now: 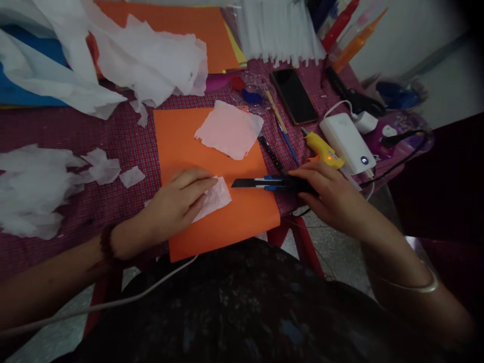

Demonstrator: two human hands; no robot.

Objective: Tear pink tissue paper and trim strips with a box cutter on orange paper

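Observation:
A utility knife (270, 183), black with blue parts, lies across the right side of an orange sheet (223, 237), its dark blade end pointing left. My right hand (325, 197) is closed around its handle. My left hand (174, 204) rests with fingers laid flat over a small piece of white tissue paper (217, 197), part of which is hidden beneath it. The blade tip is close to this piece's right edge. A larger torn tissue piece (230, 129) sits higher on the orange sheet.
Torn white tissue (34, 189) is heaped at left, with more tissue (159, 60) behind. A phone (295, 96), a yellow glue gun (321, 148) with a lit orange light, a white power bank (348, 142) and scissors (353, 93) lie at right. A cable (151, 287) crosses below my left arm.

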